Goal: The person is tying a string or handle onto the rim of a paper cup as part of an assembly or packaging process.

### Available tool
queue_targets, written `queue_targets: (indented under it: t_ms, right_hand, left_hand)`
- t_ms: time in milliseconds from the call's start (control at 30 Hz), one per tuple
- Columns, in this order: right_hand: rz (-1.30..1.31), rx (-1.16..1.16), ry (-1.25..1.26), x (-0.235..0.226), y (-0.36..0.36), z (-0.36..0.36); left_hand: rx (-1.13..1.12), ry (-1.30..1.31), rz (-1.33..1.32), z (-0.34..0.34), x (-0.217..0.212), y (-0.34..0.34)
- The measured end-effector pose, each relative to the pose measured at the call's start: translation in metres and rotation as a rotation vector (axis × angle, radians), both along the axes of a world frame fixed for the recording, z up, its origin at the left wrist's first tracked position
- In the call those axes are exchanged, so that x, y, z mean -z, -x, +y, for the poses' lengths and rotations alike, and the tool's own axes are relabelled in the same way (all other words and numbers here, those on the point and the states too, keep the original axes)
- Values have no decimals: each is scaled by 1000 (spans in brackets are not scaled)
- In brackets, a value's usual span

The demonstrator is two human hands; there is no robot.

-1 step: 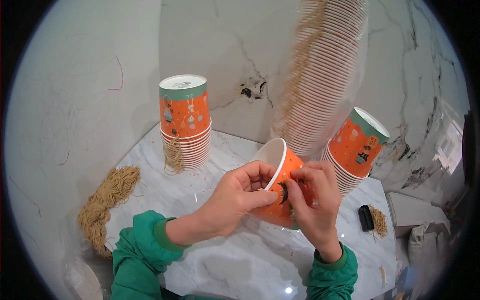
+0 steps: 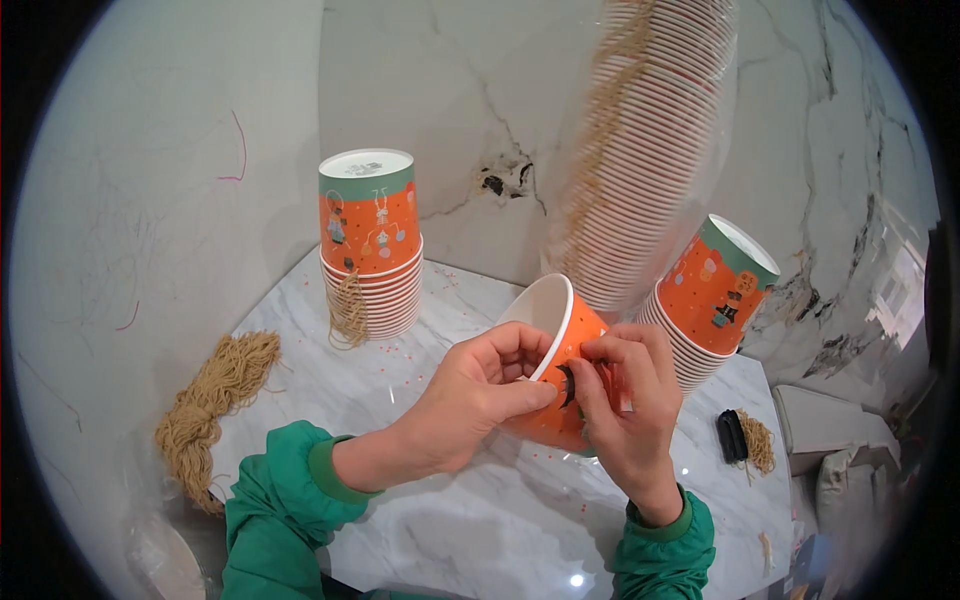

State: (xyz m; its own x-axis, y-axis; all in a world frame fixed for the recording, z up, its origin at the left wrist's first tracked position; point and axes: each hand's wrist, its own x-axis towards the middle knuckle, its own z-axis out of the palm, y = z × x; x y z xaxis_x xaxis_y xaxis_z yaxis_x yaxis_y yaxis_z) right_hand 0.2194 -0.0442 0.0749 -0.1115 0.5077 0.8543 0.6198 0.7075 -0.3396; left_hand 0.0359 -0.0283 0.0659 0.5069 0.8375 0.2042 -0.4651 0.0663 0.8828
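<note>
A tilted orange paper cup [image 2: 555, 425] with a white rim is between my hands, its open mouth facing up and left. My left hand [image 2: 485, 390] grips its rim, fingers inside the mouth and thumb outside on the orange wall. Beside that thumb is a dark, curved mark or piece [image 2: 566, 385] on the cup. My right hand [image 2: 635, 390] is closed against the cup's outer side, thumb and fingertips pinched together; what lies between them is too small to tell. Its palm side hides part of the cup and its base.
Upside-down cup stacks stand at the left [image 2: 370, 230] and right [image 2: 710, 290]. A tall wrapped cup stack [image 2: 650, 150] rises behind. A tan yarn bundle [image 2: 215, 410] lies at the table's left edge; a black object with tan strands [image 2: 735, 437] is at right on the marble table [image 2: 450, 540].
</note>
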Motion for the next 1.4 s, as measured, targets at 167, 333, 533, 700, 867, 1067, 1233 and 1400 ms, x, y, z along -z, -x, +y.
queue_targets:
  t_ms: [167, 333, 533, 700, 867, 1067, 1233, 1400]
  right_hand:
    - [-122, 90, -139, -3, 2, -3]
    - [-73, 43, -112, -2, 2, -1]
    - [49, -40, 23, 0, -2, 2]
    - [160, -143, 213, -4, -6, 2]
    - [116, -165, 287, -9, -13, 3]
    - [330, -279, 369, -7, -15, 8]
    - [140, -201, 235, -10, -13, 9]
    - [-68, -26, 52, -8, -13, 10]
  left_hand:
    - [-28, -71, 18, -5, -2, -2]
    - [-46, -67, 38, -5, 0, -1]
    - [9, 33, 3, -6, -2, -1]
    - [27, 111, 4, -4, -3, -1]
    - [26, 143, 24, 0, -6, 2]
    - [47, 85, 58, 1, -6, 2]
    - [57, 58, 44, -4, -5, 2]
    - [62, 52, 44, -3, -5, 2]
